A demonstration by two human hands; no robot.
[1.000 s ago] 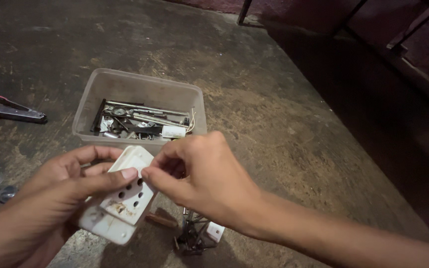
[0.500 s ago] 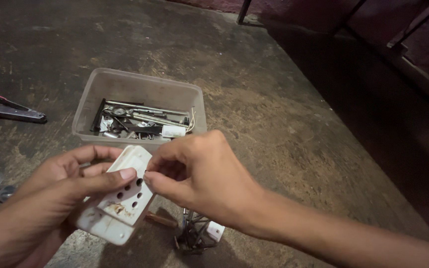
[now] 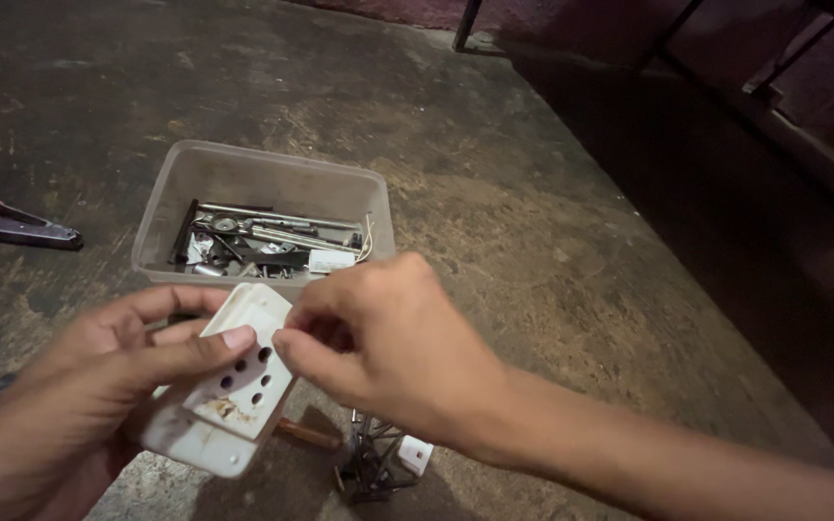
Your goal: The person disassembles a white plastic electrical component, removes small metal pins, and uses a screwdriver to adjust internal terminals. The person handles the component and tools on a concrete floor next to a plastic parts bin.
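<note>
My left hand (image 3: 98, 386) holds a white plastic socket box (image 3: 229, 391) with several round pin holes in its face, thumb pressed on the top side. My right hand (image 3: 388, 347) is beside it at the box's right edge, thumb and forefinger pinched together right against it. What they pinch is too small to see. Both hands hover above the concrete floor, just in front of a clear plastic tub (image 3: 263, 183).
The tub holds several metal tools and small parts (image 3: 263, 246). Red-handled pliers (image 3: 16, 227) lie on the floor at the left. Below my hands lie a wooden handle (image 3: 311, 436), a dark metal part (image 3: 369, 463) and a small white piece (image 3: 415, 453). Dark furniture legs stand at the far top right.
Almost nothing differs. My right hand's pinched fingers have stayed at the socket box's edge with only slight shifting; the left hand keeps the same hold.
</note>
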